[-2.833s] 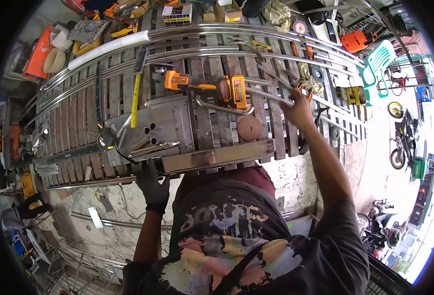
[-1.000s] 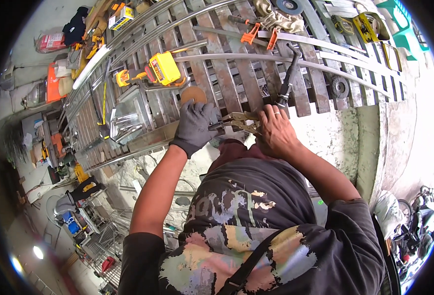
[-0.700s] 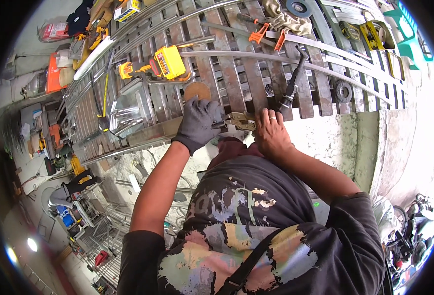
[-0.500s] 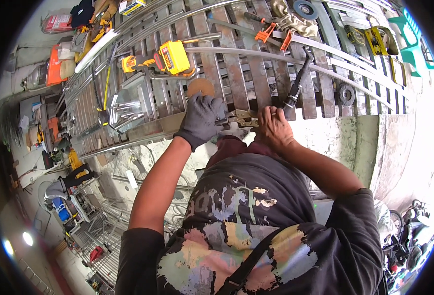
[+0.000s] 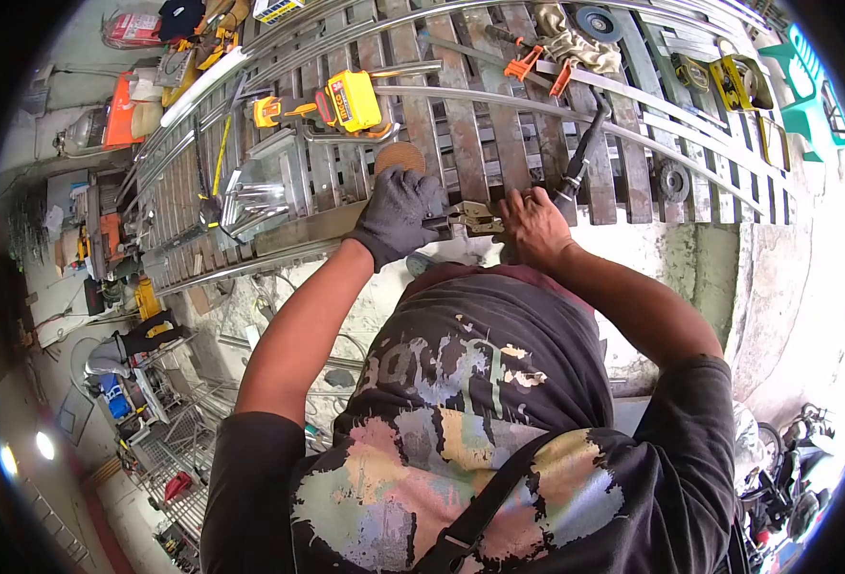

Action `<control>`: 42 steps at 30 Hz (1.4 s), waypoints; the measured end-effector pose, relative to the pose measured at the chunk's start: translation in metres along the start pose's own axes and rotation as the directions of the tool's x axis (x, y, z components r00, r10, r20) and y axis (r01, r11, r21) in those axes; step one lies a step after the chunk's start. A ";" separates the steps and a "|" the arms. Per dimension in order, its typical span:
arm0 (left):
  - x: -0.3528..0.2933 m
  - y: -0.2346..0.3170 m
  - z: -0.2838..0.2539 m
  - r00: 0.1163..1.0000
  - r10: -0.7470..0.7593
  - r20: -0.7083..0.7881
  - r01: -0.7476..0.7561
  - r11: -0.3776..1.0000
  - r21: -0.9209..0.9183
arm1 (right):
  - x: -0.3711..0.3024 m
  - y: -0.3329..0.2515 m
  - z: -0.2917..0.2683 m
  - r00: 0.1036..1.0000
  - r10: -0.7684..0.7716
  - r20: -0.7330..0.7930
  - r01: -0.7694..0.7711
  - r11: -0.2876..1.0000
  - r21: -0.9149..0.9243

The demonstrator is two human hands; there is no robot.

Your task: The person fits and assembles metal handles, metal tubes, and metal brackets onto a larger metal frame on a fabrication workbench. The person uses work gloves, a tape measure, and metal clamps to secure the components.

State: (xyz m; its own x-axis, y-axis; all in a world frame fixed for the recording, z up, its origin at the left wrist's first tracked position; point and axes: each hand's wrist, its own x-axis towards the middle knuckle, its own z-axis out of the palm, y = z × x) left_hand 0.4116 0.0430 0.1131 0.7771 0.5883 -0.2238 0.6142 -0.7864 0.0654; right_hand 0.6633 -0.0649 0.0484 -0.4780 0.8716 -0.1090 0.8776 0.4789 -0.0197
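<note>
Grip: your bare right hand [image 5: 537, 228] is bent over the right end of a pair of dull, brass-toned metal locking pliers [image 5: 478, 219], holding them. Your left hand in a dark grey knit glove [image 5: 400, 216] is curled at their other end; what its fingers close on is hidden by the glove, so you cannot tell how tight that grip is. The pliers lie crosswise between your hands, at the near edge of the slatted rusty-metal bench [image 5: 507, 143]. Only their middle shows — worn-looking, with gaps between the metal parts; the ends are covered by your hands, and the jaw opening cannot be made out.

Outward: a flat round brown disc [image 5: 400, 160] sits just beyond your gloved knuckles, its lower edge covered. A long black tool with a metal collar [image 5: 585, 153] lies just beside your right hand — its near end partly hidden. Farther off, a yellow-and-orange power tool [image 5: 351, 101] rests on the slats.
</note>
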 end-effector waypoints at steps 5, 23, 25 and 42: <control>0.004 -0.003 -0.004 0.999 -0.003 0.048 0.005 0.999 -0.048 | 0.006 0.008 0.011 0.988 -0.113 -0.101 0.112 0.994 -0.014; -0.100 0.012 0.025 0.727 -0.509 -0.461 0.394 0.859 -0.327 | -0.038 0.000 -0.013 0.969 0.123 -0.214 -0.069 0.967 0.244; -0.146 -0.019 0.038 0.629 -0.647 -0.431 0.476 0.758 -0.445 | -0.039 -0.001 -0.022 0.965 0.154 -0.213 -0.096 0.961 0.261; -0.284 -0.215 0.119 0.735 -0.614 -0.286 0.397 0.732 -0.553 | 0.092 -0.098 -0.114 0.996 0.079 0.045 -0.087 0.974 0.208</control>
State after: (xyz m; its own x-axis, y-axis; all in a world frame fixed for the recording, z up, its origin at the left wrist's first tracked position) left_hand 0.0420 0.0224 0.0468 0.2334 0.9696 0.0732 0.8343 -0.2383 0.4972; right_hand 0.5288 -0.0196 0.1534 -0.4049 0.9012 -0.1543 0.9039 0.3691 -0.2160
